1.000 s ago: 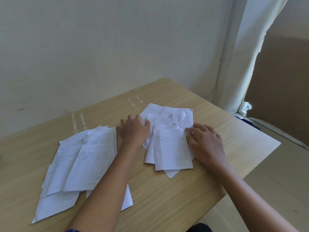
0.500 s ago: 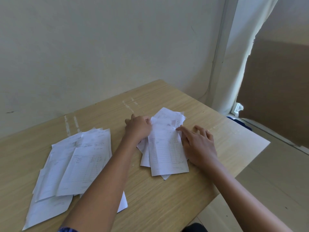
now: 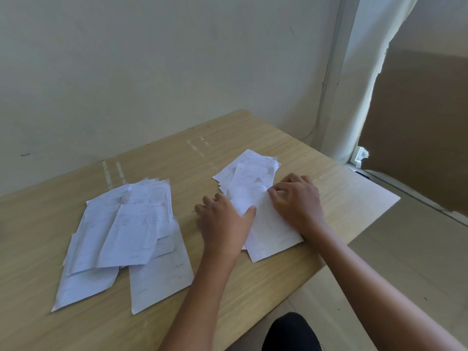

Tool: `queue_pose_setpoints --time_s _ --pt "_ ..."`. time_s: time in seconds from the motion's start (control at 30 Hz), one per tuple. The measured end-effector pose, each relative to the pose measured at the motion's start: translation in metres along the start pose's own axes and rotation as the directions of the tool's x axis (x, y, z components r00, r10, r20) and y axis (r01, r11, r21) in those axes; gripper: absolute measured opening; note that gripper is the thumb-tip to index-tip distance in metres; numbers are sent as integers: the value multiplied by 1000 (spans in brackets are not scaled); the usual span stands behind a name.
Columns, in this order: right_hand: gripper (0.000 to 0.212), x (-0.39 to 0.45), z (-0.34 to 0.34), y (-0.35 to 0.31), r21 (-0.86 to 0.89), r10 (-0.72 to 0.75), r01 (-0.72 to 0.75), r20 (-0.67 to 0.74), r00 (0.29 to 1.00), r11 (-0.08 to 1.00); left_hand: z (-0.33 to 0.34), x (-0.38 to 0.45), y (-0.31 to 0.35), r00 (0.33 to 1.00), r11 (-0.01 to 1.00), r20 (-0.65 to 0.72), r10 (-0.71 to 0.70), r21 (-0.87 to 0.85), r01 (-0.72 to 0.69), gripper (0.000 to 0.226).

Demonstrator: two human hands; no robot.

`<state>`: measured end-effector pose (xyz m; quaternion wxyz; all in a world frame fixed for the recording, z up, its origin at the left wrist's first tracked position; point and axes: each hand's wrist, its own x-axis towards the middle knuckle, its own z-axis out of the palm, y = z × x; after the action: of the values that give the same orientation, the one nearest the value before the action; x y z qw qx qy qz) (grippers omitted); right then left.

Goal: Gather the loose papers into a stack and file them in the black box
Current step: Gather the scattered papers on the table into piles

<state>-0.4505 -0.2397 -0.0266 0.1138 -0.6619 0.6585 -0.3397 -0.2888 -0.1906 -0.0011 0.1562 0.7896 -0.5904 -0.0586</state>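
Fingers [image 3: 274, 192] of the right hand [image 3: 297, 201] curl down onto the top sheet of the smaller pile [image 3: 263, 198], tips seemingly pinching or pressing it, though whether they grip a sheet or only press I cannot tell. Just to the left of that pile's middle the left hand [image 3: 225, 221] lies flat and spread, palm down, its thumb [image 3: 249, 211] on the paper and holding nothing — it seems to steady the sheets from the side. The pile between the two hands is ragged, its far sheets fanned out askew beyond the fingertips. Judged from this, the step in hand is squaring up this pile, with the filing not yet begun. Well to the left of it on the wooden table [image 3: 253, 282] sprawls a larger pile [image 3: 131, 229], loose and overlapping, apart from the first and touched by neither hand. The next move likely calls for pushing the edges in from both sides until they line up, then bringing the two piles together into one stack. No black box shows anywhere — so it must be found first. Beyond the pile stands a plain wall [image 3: 152, 72], and to its right a brown board [image 3: 417, 127]; nothing lies between the piles.
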Motion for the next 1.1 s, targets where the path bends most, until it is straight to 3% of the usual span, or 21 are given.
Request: queue_pose_setpoints --time_s 0.1,0.2,0.3,0.4,0.5,0.6,0.77,0.9,1.0,1.07,1.1 --pt "25 -3 -1 1 -1 -33 33 46 998 999 1 7 13 995 997 80 -59 -53 63 70" --pt "30 -5 -4 0 -1 -43 43 73 996 999 -1 16 14 990 997 138 -5 -76 15 61" --pt "33 -3 -6 0 63 4 -6 31 1000 998 -8 14 1 997 989 73 13 -148 -2 62" --pt "32 1 -3 2 95 85 -85 -4 996 992 -10 -11 -15 998 998 -38 -60 -16 59 67" --pt "37 -2 -4 -4 202 241 -218 -97 966 955 -5 -37 -14 996 991 -37 -76 111 79 71" --pt "51 -15 -12 -8 232 274 -235 -154 949 944 -2 -45 2 995 990 -12 -104 98 104 71" --pt "52 -38 -20 -4 163 200 -187 -66 978 969 8 -34 31 994 995 45 -100 3 100 60" --pt "46 -45 -22 -1 129 128 -133 42 991 983 13 -15 40 996 997 94 -6 -82 14 53" --pt "27 -49 -25 4 78 109 -116 89 990 990 4 19 29 999 988 -29 -19 -154 14 47" --pt "88 -56 -29 9 27 25 -32 202 979 999 -1 50 20 993 976 -96 68 -199 -86 41" --pt "106 -59 -30 11 2 -42 42 229 973 999 -3 65 18 989 965 -68 134 -219 -146 41"
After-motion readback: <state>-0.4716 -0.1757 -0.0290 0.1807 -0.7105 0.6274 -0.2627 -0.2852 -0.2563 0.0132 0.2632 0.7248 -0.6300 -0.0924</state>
